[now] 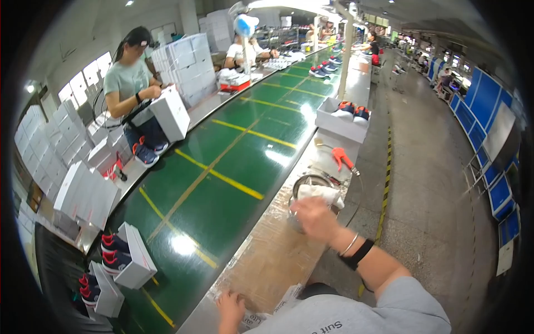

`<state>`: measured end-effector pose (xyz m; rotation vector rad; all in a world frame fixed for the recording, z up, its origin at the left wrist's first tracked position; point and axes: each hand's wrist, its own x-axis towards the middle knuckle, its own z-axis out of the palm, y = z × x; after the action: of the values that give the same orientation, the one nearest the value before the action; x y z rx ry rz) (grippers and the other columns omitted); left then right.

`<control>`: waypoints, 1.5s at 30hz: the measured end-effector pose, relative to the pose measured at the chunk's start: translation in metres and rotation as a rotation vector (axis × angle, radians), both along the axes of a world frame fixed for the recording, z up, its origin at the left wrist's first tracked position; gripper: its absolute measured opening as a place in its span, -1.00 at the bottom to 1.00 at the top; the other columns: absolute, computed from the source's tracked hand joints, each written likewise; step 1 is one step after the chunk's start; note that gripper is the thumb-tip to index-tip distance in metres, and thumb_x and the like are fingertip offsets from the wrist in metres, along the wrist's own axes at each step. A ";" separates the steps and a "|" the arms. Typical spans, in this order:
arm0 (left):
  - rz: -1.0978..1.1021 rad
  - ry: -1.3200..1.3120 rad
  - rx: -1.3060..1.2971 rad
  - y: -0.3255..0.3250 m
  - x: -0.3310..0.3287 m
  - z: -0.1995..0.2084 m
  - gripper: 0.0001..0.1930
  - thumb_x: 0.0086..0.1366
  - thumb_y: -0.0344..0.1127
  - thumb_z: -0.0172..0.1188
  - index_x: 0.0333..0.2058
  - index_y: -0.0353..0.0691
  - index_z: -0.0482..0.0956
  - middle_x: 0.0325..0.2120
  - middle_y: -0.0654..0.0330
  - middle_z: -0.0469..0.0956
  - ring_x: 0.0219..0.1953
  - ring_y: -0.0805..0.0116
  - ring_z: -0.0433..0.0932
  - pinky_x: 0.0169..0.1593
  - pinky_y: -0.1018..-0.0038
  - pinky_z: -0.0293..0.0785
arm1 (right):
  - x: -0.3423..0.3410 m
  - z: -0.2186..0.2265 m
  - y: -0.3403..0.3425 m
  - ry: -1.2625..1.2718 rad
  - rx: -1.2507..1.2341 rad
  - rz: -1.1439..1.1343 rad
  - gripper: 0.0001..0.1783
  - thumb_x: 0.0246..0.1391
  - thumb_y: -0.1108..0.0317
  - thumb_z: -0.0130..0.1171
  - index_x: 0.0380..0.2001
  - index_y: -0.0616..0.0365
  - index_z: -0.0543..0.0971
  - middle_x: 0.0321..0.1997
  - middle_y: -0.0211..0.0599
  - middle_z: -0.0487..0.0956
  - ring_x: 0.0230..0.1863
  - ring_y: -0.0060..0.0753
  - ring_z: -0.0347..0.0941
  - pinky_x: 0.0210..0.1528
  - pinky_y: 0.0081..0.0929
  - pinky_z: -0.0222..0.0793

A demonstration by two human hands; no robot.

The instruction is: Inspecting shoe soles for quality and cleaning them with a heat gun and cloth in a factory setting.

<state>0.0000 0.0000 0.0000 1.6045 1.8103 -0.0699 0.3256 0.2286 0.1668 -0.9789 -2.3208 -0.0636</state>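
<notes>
My right hand (316,219) reaches over a round metal bowl (303,180) on the worktable. Its fingers are curled down at the bowl's near side; their tips, and anything in them, are hidden. Against the bowl's far rim rests a bunched white cloth (324,193). My left hand (230,306) lies on the near left edge of the brown, tape-covered tabletop (261,256), fingers spread and holding nothing. A red air blow gun (342,158) lies beyond the bowl, with small tools between them.
A white box (339,123) with dark-and-red shoes stands farther up the table. Left runs a green conveyor (222,161), carrying open shoe boxes (136,261) near me. Across it, a person (133,83) holds a white box (171,113) beside stacked boxes. An aisle passes on my right.
</notes>
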 end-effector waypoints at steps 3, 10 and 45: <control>0.060 0.051 0.242 0.001 0.009 0.003 -0.31 0.20 -0.01 0.11 0.24 -0.15 0.12 0.23 -0.11 0.05 0.31 -0.10 -0.05 0.25 -0.15 -0.13 | -0.041 -0.022 -0.027 -0.100 -0.128 0.192 -0.66 -0.13 0.42 0.06 -0.18 0.10 0.53 -0.19 -0.21 0.51 -0.14 -0.15 0.41 -0.02 -0.18 0.24; 0.164 0.116 0.505 0.000 0.035 0.007 -0.39 0.03 -0.29 0.27 0.07 -0.34 0.31 0.15 -0.24 0.17 0.22 -0.18 0.12 0.25 0.12 0.10 | -0.050 -0.125 -0.063 -0.341 -0.471 0.398 -0.55 -0.03 0.40 0.03 0.01 0.15 0.40 0.07 -0.12 0.38 0.17 -0.10 0.24 0.16 -0.17 0.15; 0.214 0.162 0.612 -0.026 0.041 -0.033 -0.37 -0.02 -0.17 0.34 0.06 -0.11 0.37 0.10 -0.09 0.28 0.12 -0.08 0.30 0.11 0.14 0.30 | -0.026 -0.174 -0.055 -0.307 -0.490 0.045 -0.44 0.20 0.15 -0.15 0.24 0.07 0.15 0.37 -0.19 0.08 0.39 -0.19 -0.08 0.34 -0.16 -0.16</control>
<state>0.0412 -0.0257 -0.0331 1.8277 2.2615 0.5111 0.2993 0.1732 -0.0076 -1.2181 -2.7067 0.4194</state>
